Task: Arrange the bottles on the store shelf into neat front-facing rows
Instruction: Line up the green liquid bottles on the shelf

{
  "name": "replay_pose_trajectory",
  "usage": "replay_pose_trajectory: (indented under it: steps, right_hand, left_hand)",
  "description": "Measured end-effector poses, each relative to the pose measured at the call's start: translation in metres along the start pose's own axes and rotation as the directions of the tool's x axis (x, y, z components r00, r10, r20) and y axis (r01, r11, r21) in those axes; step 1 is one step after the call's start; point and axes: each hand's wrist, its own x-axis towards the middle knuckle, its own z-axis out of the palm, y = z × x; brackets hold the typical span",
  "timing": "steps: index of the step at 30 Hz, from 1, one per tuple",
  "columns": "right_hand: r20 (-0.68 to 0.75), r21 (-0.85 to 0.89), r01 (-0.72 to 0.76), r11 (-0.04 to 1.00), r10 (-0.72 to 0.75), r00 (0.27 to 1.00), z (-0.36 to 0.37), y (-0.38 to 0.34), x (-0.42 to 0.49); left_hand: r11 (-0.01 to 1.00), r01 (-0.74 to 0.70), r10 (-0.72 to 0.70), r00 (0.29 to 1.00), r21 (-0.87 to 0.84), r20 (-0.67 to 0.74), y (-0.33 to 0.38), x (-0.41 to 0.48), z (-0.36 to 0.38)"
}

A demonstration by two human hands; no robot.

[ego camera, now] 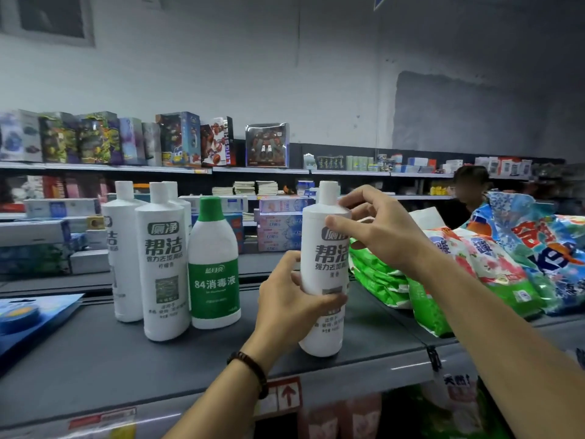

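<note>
My left hand [291, 299] wraps the bottle [326, 267], my right hand [386, 239] pinches its shoulder; both cover part of its label. It stands on the shelf [95, 359], right of the green bottle [215, 280].

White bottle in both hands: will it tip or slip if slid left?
Probably tippy: the white bottle is tall and narrow-based. Its smooth wall likely slides easily on the flat shelf. It seems rigid, undented under the left hand and right hand.

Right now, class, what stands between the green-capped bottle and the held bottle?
Nothing: bare shelf, crossed only by the left hand gripping the held bottle; head view.
</note>
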Motion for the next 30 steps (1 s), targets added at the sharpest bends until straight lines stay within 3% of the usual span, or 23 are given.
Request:
replay_pose_trajectory:
  steps: [3, 12, 23, 30]
  right_hand:
    - [0.068, 0.119, 0.056, 0.991, -0.065, 0.996, 0.008, -0.016, 0.005]
    - [0.225, 0.262, 0.249, 0.932, -0.310, 0.924, 0.076, -0.099, 0.034]
    - [0.225, 0.155, 0.368, 0.917, -0.395, 0.891, 0.171, -0.197, 0.054]
    - [0.177, -0.011, 0.299, 0.954, -0.293, 0.940, 0.239, -0.228, 0.069]
  left_hand:
    - [0.999, -0.024, 0.025, 0.999, 0.021, -0.031, 0.008, -0.005, -0.026]
    - [0.997, -0.034, 0.043, 0.990, 0.071, -0.134, 0.017, -0.034, -0.128]
    - [0.998, 0.014, -0.003, 0.986, 0.067, -0.169, -0.005, -0.056, -0.261]
    - [0.999, 0.027, -0.031, 0.962, -0.020, -0.272, -0.041, -0.049, -0.304]
